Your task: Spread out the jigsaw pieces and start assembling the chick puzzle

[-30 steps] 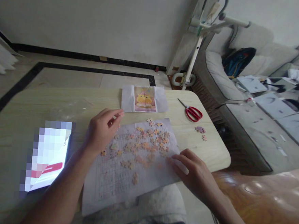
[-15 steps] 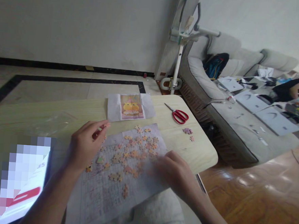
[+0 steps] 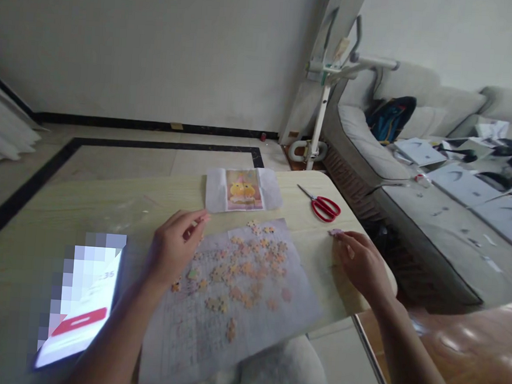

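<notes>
Purple puzzle pieces [image 3: 334,232] against right fingers [image 3: 350,237], bunched left fingers [image 3: 189,218], both grips unclear; possible spill off bench [image 3: 316,246] from sweeping.

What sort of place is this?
Probably a home's living room: a grey cushioned sofa stands on the right with a backpack on it, and what looks like a white curtain hangs at far left.

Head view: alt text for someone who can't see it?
Right hand touches purple puzzle pieces on a table, near red scissors; left hand is at the edge of a paper sheet strewn with more pieces. A printed picture lies beyond.
</notes>
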Tool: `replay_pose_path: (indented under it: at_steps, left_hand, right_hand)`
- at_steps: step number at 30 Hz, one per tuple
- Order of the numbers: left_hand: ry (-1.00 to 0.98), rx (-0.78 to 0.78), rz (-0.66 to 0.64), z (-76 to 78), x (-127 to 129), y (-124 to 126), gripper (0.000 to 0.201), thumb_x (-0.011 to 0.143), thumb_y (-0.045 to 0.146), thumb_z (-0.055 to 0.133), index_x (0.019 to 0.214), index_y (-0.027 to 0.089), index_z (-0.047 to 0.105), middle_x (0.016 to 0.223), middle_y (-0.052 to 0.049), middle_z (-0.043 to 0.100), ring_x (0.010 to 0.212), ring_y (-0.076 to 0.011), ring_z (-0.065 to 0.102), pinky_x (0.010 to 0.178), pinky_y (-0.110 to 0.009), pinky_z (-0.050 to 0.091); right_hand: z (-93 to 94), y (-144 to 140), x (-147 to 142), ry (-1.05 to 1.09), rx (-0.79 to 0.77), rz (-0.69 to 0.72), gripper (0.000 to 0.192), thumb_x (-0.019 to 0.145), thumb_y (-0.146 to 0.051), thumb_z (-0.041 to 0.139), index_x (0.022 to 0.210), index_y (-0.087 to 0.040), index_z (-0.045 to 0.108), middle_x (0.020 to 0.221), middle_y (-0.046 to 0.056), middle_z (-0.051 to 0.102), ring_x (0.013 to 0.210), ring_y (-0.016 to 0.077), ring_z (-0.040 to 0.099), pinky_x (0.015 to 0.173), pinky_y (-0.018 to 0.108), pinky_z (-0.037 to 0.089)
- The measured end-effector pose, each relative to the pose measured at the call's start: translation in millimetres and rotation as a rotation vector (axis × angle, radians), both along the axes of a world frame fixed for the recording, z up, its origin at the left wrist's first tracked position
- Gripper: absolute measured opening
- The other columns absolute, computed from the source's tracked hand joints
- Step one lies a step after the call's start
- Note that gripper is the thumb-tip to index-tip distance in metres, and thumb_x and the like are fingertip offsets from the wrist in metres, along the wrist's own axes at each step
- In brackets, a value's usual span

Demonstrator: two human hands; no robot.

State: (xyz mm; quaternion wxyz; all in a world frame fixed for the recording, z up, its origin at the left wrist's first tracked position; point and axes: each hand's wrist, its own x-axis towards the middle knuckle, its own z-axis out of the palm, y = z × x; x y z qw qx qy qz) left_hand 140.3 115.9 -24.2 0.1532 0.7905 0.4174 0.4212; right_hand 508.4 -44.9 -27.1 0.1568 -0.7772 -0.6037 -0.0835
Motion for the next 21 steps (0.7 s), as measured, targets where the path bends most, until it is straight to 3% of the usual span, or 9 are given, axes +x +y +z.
replay_pose_path:
  at_steps: [6, 13, 18, 21]
  left_hand:
    - [-0.003, -0.012, 0.0, 0.8, -1, 0, 0.02, 0.09, 0.027, 0.056, 0.101, 0.016, 0.069, 0.084, -0.002, 0.066, 0.061, -0.0102, 0.057, 0.06, -0.022, 0.047]
    - [-0.002, -0.01, -0.006, 0.2, -1, 0, 0.021, 0.091, 0.03, 0.055, 0.101, 0.018, 0.068, 0.088, -0.004, 0.068, 0.065, -0.0117, 0.059, 0.063, -0.025, 0.049]
    - [0.0, -0.006, -0.004, -1.0, -1, 1, 0.02, 0.091, 0.028, 0.055, 0.102, 0.017, 0.068, 0.087, -0.003, 0.067, 0.064, -0.0108, 0.058, 0.062, -0.024, 0.048]
    - [-0.012, -0.009, -0.013, -2.8, -2, 2, 0.02, 0.091, 0.027, 0.056, 0.104, 0.017, 0.068, 0.087, -0.003, 0.067, 0.065, -0.0106, 0.059, 0.063, -0.023, 0.048]
  right_hand:
    - [6.4, -2, -9, -0.031, 0.001, 0.055, 0.028, 0.088, -0.023, 0.05, 0.108, -0.018, 0.07, 0.106, 0.01, 0.067, 0.095, 0.025, 0.061, 0.088, 0.039, 0.049]
    - [3.8, -1, -1, -0.057, -0.058, -0.003, 0.029, 0.092, -0.03, 0.049, 0.11, -0.021, 0.07, 0.094, 0.009, 0.065, 0.084, 0.0234, 0.06, 0.076, 0.035, 0.048]
    - [-0.9, -2, 12, -0.032, -0.023, -0.011, 0.019, 0.088, -0.032, 0.055, 0.091, -0.021, 0.071, 0.094, 0.008, 0.063, 0.084, 0.0228, 0.061, 0.074, 0.034, 0.048]
    - [4.5, -1, 5, -0.022, 0.039, 0.002, 0.016, 0.087, -0.031, 0.057, 0.089, -0.02, 0.068, 0.096, 0.008, 0.063, 0.084, 0.0238, 0.06, 0.077, 0.037, 0.048]
